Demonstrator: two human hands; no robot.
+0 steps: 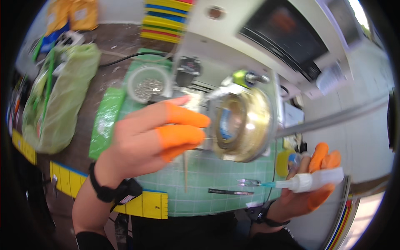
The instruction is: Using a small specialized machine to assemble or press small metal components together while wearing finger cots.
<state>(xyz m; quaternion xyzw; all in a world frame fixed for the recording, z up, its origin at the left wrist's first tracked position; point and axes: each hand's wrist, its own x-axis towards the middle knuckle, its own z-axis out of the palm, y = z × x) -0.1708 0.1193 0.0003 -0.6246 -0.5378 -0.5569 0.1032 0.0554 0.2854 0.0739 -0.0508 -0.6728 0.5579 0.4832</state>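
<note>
My left hand [146, 135], with orange finger covers, reaches over the middle of the mat, blurred by motion. Its covered fingers are stretched forward with a gap between two of them, and I see nothing in them. Just beyond the fingertips stands a spool of clear yellowish material [254, 125] with a blue-labelled core. At the right, my right hand [321, 166], also with orange finger covers, is closed round a translucent squeeze bottle [323, 179]. The bottle lies sideways with its white cap and thin teal needle tip pointing left. Tweezers [248, 182] show near that tip.
On the green mat [196, 202] lie a wooden stick [186, 175] and a dark strip [230, 192]. A round tub of small metal parts [148, 85] and a green packet [107, 118] stand left. Yellow rulers [146, 205] line the front; a white machine [225, 46] stands behind.
</note>
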